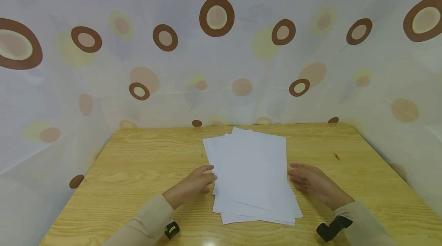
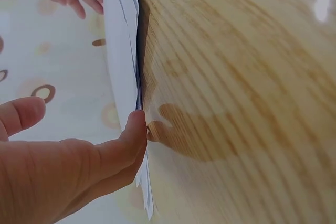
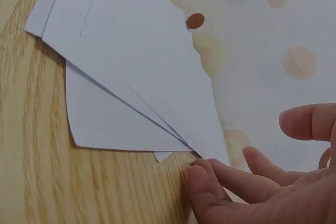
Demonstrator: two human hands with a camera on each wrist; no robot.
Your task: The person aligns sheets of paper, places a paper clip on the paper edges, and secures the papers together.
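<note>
A loose stack of white paper sheets lies on the table, its sheets fanned at differing angles with corners sticking out. At the stack's left edge is my left hand, fingers relaxed and fingertips right at the paper. My right hand stands on the opposite side, loosely bent fingers at the right edge. In the left wrist view the left fingers meet the sheet edges, thumb apart. The right wrist view has the right fingertips beside a sheet edge, thumb raised away from it. Neither hand grips the paper.
An orange paper clip lies on the wooden table right of the stack. Behind the table and along its sides hangs a pale sheet with brown rings and pastel dots. Dark straps sit at the wrists.
</note>
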